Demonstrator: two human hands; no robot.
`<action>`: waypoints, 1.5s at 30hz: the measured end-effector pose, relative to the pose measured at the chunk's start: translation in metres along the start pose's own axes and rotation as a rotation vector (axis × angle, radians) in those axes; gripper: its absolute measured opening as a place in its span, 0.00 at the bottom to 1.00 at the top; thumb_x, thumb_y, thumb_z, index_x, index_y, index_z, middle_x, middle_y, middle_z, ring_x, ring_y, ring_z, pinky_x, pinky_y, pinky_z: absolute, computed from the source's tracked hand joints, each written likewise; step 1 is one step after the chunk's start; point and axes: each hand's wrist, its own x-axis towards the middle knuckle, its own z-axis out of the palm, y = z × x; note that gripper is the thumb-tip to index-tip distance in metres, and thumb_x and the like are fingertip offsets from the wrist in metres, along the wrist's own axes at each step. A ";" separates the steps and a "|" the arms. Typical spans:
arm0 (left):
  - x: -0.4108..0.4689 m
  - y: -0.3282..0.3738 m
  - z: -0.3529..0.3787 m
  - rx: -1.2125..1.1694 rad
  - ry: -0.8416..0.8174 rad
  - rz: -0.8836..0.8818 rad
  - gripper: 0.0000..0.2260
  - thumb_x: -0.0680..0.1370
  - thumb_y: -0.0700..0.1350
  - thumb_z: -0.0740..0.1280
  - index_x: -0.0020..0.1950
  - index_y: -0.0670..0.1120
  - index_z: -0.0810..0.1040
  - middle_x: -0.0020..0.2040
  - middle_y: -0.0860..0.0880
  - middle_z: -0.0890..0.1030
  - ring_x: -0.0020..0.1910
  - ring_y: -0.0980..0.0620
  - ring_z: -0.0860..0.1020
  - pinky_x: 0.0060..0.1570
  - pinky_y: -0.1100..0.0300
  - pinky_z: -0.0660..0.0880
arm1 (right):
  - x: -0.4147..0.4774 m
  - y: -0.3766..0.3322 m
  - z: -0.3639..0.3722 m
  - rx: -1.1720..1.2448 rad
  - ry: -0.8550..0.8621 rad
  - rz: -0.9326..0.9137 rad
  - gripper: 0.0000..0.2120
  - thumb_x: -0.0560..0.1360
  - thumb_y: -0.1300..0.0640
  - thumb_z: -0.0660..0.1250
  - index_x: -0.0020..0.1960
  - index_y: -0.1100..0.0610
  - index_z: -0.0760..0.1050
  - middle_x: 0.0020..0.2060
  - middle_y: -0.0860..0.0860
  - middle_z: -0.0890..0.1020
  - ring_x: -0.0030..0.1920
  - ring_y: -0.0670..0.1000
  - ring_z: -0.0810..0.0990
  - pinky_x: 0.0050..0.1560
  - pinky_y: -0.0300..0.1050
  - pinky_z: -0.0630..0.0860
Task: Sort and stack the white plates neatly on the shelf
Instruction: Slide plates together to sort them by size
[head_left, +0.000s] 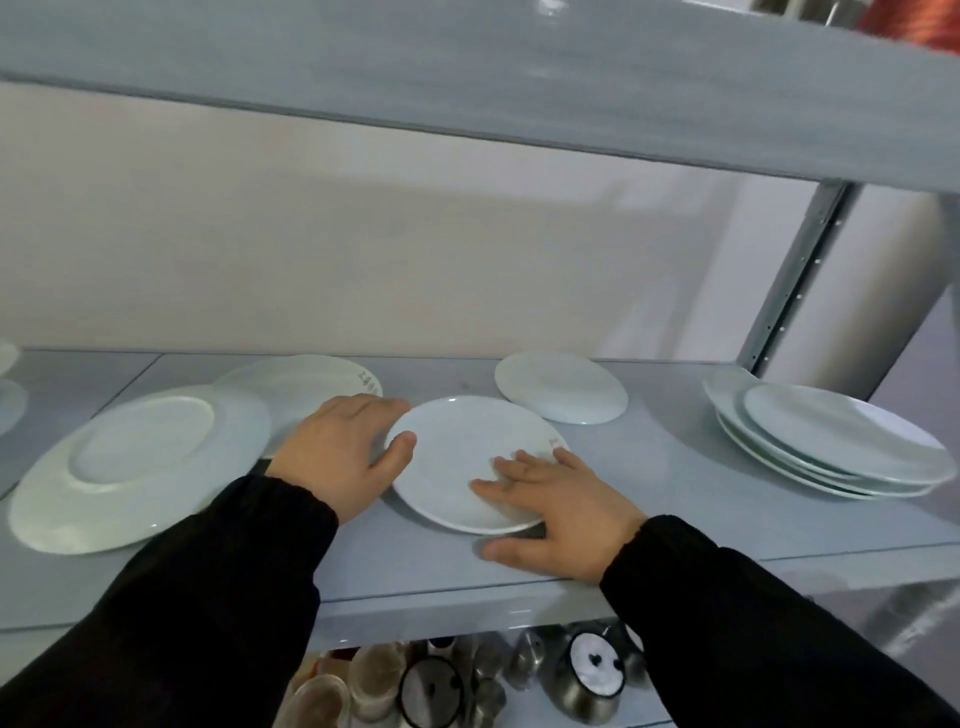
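A small white plate (462, 457) lies in the middle of the grey shelf (675, 499). My left hand (343, 447) grips its left rim, thumb on top. My right hand (561, 509) holds its front right rim, fingers spread on the plate and thumb beside the edge. A large upside-down plate (130, 467) lies at the left, overlapping another plate (306, 387) behind it. One more small plate (561, 387) rests at the back. A stack of several white plates (831, 447) stands at the right.
An upper shelf board (467, 78) hangs close overhead. A metal upright (795, 280) stands at the back right. Below the shelf sit metal pots and lids (587, 675). Plate edges (8, 400) show at the far left.
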 end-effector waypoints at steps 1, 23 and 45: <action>-0.001 0.000 0.000 -0.008 0.010 -0.014 0.33 0.73 0.66 0.45 0.70 0.52 0.71 0.66 0.51 0.76 0.65 0.49 0.70 0.63 0.58 0.64 | 0.000 0.002 -0.002 0.027 -0.003 -0.016 0.43 0.64 0.20 0.48 0.76 0.35 0.55 0.78 0.42 0.55 0.78 0.44 0.46 0.76 0.50 0.38; -0.001 -0.018 0.008 0.003 0.099 -0.004 0.25 0.76 0.57 0.53 0.66 0.48 0.76 0.63 0.47 0.79 0.63 0.45 0.73 0.63 0.53 0.67 | 0.047 0.133 -0.021 0.043 0.115 0.388 0.43 0.68 0.25 0.58 0.78 0.40 0.52 0.79 0.48 0.52 0.79 0.55 0.47 0.76 0.57 0.51; -0.009 -0.005 0.005 0.028 0.098 -0.057 0.30 0.75 0.61 0.50 0.65 0.45 0.77 0.62 0.43 0.79 0.62 0.41 0.73 0.62 0.48 0.68 | -0.120 0.098 -0.002 0.057 0.129 0.182 0.49 0.60 0.21 0.64 0.75 0.41 0.56 0.78 0.44 0.54 0.78 0.48 0.46 0.77 0.45 0.49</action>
